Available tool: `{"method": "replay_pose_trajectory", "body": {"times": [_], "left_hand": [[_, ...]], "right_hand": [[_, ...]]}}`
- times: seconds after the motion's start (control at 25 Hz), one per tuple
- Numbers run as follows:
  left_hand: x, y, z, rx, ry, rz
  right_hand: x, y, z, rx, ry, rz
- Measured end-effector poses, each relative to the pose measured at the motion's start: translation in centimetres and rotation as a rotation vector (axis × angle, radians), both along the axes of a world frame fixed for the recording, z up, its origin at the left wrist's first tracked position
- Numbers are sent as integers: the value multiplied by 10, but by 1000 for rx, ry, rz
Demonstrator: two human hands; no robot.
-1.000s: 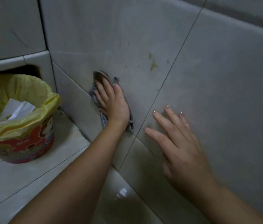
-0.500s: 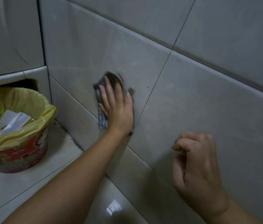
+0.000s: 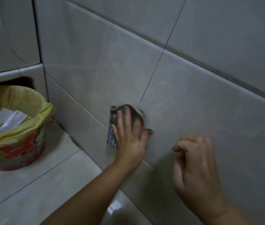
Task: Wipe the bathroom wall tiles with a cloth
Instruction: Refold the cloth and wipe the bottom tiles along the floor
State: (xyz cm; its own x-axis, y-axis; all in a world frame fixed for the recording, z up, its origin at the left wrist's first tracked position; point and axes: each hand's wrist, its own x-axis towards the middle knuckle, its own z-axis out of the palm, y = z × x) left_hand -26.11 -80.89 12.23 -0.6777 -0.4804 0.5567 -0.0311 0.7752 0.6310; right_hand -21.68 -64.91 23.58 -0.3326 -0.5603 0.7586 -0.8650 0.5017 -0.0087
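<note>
A small grey striped cloth (image 3: 112, 135) is pressed flat against the grey wall tiles (image 3: 193, 103) by my left hand (image 3: 130, 138), palm on the cloth and fingers spread over it. Most of the cloth is hidden under the hand; its edges show above and to the left. The cloth lies near a vertical grout line between two large tiles. My right hand (image 3: 195, 168) hovers close to the wall lower right, fingers curled in a loose fist, with nothing in it.
A round bin (image 3: 14, 146) with a yellow liner and white paper inside stands on the tiled floor (image 3: 39, 184) in the left corner, under a tiled ledge (image 3: 11, 73). Dark grout runs along the wall's base.
My left hand has slid the cloth to the right and lower along the tile, toward the vertical grout line. My right hand went from flat on the wall to curled.
</note>
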Motion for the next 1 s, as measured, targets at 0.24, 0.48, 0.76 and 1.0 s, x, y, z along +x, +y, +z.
{"method": "replay_pose_trajectory", "body": {"times": [0.24,0.48,0.76,1.0], "left_hand": [[-11,17,21,629,68,134],[9,65,-85,722,-213,91],[-1,29,-87,1370,-149,237],[32,104,-90,1258,-176,-19]], "right_hand": [[3,15,-21,-36,-61,-90],[3,18,-53,79,-103,-153],[24,36,-82,204,-220,-64],[20,35,-107,323,-324,-58]]}}
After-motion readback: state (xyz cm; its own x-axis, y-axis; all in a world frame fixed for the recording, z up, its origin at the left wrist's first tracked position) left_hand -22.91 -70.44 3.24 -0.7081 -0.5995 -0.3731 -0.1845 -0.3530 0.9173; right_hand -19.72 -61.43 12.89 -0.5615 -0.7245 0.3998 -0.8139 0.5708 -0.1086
